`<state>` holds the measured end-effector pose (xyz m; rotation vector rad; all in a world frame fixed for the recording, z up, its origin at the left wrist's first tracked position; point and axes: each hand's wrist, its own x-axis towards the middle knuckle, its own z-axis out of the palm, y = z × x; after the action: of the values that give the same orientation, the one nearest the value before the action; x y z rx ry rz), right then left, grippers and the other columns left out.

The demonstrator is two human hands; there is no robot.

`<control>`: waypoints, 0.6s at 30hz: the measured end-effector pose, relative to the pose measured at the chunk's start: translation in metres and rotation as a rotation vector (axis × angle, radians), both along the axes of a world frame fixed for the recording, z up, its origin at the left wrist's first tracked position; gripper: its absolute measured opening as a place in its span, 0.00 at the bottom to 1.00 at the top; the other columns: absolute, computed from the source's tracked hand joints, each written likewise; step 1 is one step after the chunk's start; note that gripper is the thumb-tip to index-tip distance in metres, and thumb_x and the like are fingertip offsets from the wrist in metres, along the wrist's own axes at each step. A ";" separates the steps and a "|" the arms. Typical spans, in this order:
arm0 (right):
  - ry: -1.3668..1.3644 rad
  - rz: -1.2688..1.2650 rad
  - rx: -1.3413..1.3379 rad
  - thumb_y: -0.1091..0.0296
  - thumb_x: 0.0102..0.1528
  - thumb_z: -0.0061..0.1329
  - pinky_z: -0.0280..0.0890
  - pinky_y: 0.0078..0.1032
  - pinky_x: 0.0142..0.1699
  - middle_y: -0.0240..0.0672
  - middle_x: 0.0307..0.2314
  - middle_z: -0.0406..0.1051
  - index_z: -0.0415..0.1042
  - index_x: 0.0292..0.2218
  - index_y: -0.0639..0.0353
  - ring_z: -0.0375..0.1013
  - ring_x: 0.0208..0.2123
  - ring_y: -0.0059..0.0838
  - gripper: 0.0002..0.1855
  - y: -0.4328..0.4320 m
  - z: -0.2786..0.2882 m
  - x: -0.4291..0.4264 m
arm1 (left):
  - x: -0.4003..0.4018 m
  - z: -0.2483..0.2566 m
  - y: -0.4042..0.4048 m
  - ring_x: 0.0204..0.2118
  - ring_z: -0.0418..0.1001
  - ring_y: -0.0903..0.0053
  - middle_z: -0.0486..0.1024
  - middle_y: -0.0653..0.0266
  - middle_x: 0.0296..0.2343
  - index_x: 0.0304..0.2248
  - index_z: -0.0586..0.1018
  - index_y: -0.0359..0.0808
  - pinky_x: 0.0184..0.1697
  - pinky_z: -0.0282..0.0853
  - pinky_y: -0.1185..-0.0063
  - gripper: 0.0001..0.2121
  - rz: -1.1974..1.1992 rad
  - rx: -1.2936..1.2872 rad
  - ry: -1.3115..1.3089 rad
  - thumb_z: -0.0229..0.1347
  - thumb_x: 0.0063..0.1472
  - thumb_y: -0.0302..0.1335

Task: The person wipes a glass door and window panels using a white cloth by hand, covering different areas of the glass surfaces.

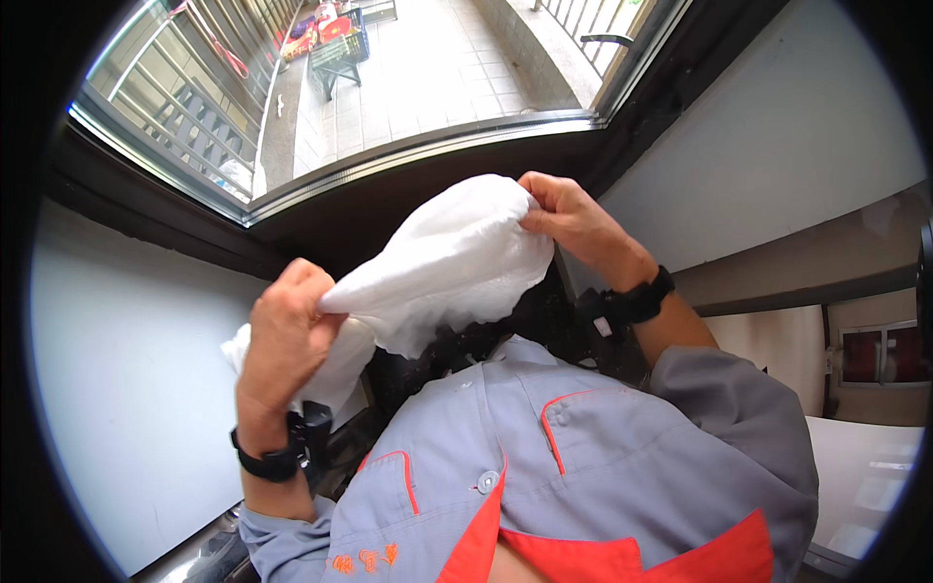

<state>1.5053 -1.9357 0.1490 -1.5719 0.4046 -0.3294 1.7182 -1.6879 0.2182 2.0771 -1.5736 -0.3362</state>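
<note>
A thin white cloth (452,255) hangs bunched between my two hands, in front of my chest. My left hand (288,328) grips it at the left, its fingers curled around a gathered part; more white material (339,372) hangs below and behind that hand. At the upper right edge of the cloth, my right hand (576,222) pinches it between thumb and fingers. Both wrists wear black straps with small dark devices. Folds hide the cloth's full shape.
Ahead is a window with a metal frame (437,142), and beyond it a tiled balcony with railings, a small stool (339,69) and a dark crate (357,36). Pale walls or panels stand at left (131,379) and right (758,146).
</note>
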 end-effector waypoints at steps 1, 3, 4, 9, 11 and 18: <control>0.004 0.019 0.056 0.76 0.53 0.46 0.64 0.16 0.37 0.28 0.27 0.68 0.68 0.37 0.66 0.66 0.30 0.15 0.08 -0.002 0.001 -0.001 | 0.001 0.006 -0.002 0.27 0.71 0.70 0.72 0.58 0.26 0.29 0.75 0.29 0.28 0.65 0.79 0.08 -0.027 -0.020 0.046 0.53 0.46 0.16; -0.080 0.044 0.248 0.71 0.54 0.48 0.66 0.18 0.39 0.30 0.30 0.69 0.66 0.40 0.66 0.69 0.32 0.18 0.13 -0.009 0.007 0.002 | 0.014 0.028 -0.006 0.27 0.73 0.70 0.73 0.56 0.27 0.29 0.74 0.30 0.29 0.67 0.78 0.08 -0.074 0.183 0.191 0.56 0.45 0.19; -0.166 0.044 0.382 0.68 0.55 0.49 0.67 0.19 0.41 0.32 0.33 0.70 0.66 0.42 0.66 0.70 0.33 0.19 0.16 -0.014 0.014 0.001 | 0.021 0.045 -0.010 0.27 0.74 0.74 0.74 0.57 0.26 0.29 0.74 0.30 0.29 0.67 0.78 0.09 -0.099 0.328 0.208 0.56 0.44 0.19; -0.113 0.325 0.002 0.66 0.40 0.62 0.61 0.28 0.53 0.40 0.46 0.65 0.55 0.55 0.64 0.64 0.48 0.28 0.44 -0.026 0.027 0.000 | 0.033 0.109 -0.005 0.27 0.72 0.79 0.75 0.62 0.26 0.34 0.75 0.29 0.36 0.68 0.82 0.13 0.100 -0.186 0.653 0.51 0.45 0.19; 0.091 0.288 -0.043 0.76 0.41 0.59 0.57 0.28 0.56 0.36 0.46 0.65 0.59 0.53 0.62 0.64 0.48 0.28 0.37 -0.007 0.018 0.010 | 0.055 0.117 -0.004 0.31 0.73 0.80 0.75 0.61 0.29 0.37 0.74 0.26 0.41 0.67 0.81 0.16 0.152 -0.091 0.568 0.52 0.45 0.22; -0.150 0.184 0.340 0.72 0.45 0.59 0.56 0.26 0.56 0.36 0.46 0.66 0.56 0.55 0.63 0.64 0.48 0.26 0.38 0.003 0.017 0.010 | 0.115 0.087 -0.009 0.36 0.72 0.75 0.73 0.59 0.34 0.48 0.67 0.30 0.41 0.68 0.80 0.31 0.209 -0.039 0.387 0.63 0.46 0.35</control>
<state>1.5153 -1.9322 0.1665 -1.2320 0.1857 -0.2209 1.8337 -1.6971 0.3050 1.9785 -1.1191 -0.5848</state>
